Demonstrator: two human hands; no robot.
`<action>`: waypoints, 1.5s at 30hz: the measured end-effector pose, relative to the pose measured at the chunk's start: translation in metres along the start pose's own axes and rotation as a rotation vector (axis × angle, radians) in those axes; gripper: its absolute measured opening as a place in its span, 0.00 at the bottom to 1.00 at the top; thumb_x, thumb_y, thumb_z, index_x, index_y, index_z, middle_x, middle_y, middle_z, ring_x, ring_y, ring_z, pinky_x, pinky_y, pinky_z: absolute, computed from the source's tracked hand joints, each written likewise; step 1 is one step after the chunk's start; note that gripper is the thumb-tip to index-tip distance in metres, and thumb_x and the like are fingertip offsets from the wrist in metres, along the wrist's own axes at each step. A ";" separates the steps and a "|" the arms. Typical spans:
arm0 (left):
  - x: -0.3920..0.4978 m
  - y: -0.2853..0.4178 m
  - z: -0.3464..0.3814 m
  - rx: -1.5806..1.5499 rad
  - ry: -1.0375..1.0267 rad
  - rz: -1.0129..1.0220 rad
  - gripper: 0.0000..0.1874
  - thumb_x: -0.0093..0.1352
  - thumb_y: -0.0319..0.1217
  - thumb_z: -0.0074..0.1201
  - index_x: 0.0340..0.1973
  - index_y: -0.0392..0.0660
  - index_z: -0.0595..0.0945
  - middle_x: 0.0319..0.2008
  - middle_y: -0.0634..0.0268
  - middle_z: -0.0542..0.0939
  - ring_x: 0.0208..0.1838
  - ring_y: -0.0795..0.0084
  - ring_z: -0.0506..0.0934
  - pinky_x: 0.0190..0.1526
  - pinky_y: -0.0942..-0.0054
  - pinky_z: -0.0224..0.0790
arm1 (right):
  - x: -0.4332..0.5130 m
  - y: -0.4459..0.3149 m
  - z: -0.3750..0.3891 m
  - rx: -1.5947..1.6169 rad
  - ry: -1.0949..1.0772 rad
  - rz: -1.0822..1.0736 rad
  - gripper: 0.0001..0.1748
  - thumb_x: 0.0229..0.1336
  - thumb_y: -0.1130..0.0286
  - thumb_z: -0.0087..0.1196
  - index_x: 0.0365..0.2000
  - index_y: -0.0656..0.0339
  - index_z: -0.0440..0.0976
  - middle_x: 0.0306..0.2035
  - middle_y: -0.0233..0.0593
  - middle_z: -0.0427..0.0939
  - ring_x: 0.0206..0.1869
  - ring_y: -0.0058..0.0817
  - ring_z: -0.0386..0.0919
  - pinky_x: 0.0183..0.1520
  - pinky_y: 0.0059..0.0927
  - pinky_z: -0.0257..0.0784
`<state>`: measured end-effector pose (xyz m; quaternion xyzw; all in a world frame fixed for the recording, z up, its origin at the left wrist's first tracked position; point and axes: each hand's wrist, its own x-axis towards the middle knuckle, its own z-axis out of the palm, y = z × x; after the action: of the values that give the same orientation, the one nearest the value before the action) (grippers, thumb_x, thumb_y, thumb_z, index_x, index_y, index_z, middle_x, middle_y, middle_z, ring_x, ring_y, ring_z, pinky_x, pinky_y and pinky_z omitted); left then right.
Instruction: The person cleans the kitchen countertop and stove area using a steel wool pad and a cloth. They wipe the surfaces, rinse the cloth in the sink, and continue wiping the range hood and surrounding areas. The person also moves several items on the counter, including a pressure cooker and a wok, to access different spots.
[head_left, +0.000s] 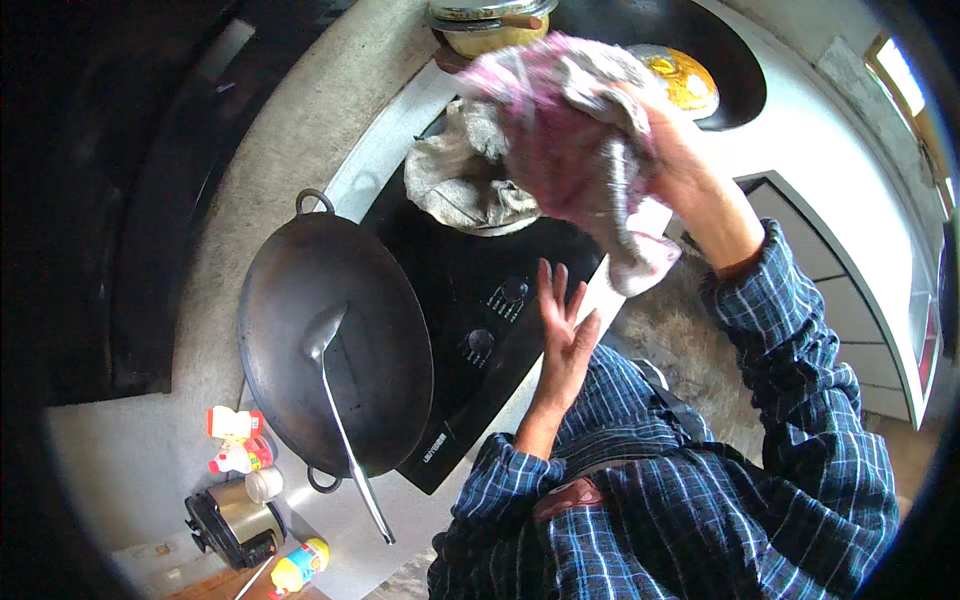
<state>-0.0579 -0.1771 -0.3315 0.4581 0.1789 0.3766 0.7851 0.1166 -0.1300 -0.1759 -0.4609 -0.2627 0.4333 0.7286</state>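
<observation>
My right hand (667, 150) is raised over the far side of the black cooktop (450, 300), gripping a crumpled pink-and-grey cloth (562, 142), blurred in places. Below and left of it, a greyish-white cloth (469, 180) lies bunched over the far burner area; what is under it is hidden. My left hand (561, 337) holds nothing, its fingers apart, above the near edge beside the two control knobs (514, 289). A dark wok (337, 405) with two loop handles sits over the left part of the cooktop. A long-handled metal ladle (337, 405) rests inside, its handle across the rim.
A lidded pot (487, 37) and a large dark pan (739, 90) with a yellow-patterned object (682, 75) stand at the far side. Seasoning containers (236, 424), a rice cooker (236, 525) and a yellow bottle (300, 566) are at lower left. A white-framed cabinet (840, 300) is right.
</observation>
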 end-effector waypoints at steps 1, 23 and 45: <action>0.007 0.013 0.002 -0.042 0.034 0.042 0.46 0.68 0.37 0.52 0.68 0.53 0.35 0.69 0.53 0.43 0.70 0.58 0.51 0.66 0.60 0.48 | -0.008 -0.009 0.027 0.045 -0.081 0.096 0.21 0.58 0.60 0.54 0.48 0.62 0.70 0.41 0.37 0.78 0.42 0.28 0.77 0.47 0.33 0.74; 0.074 0.008 -0.111 1.448 1.053 -0.542 0.39 0.64 0.41 0.53 0.67 0.52 0.52 0.57 0.39 0.60 0.61 0.36 0.59 0.61 0.48 0.50 | 0.098 0.192 0.034 -1.384 -1.109 -0.886 0.17 0.53 0.63 0.48 0.42 0.57 0.76 0.55 0.42 0.68 0.60 0.38 0.62 0.59 0.46 0.56; 0.148 0.008 -0.227 1.802 1.410 -0.482 0.16 0.65 0.35 0.48 0.47 0.42 0.71 0.30 0.55 0.76 0.27 0.55 0.79 0.27 0.62 0.73 | 0.122 0.194 0.066 -1.278 -1.100 -0.735 0.25 0.51 0.71 0.52 0.53 0.60 0.67 0.55 0.52 0.65 0.54 0.46 0.68 0.56 0.40 0.66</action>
<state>-0.1070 0.0696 -0.4330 0.4932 0.8596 0.1257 -0.0460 0.0487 0.0443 -0.3232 -0.3923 -0.8918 0.1049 0.1996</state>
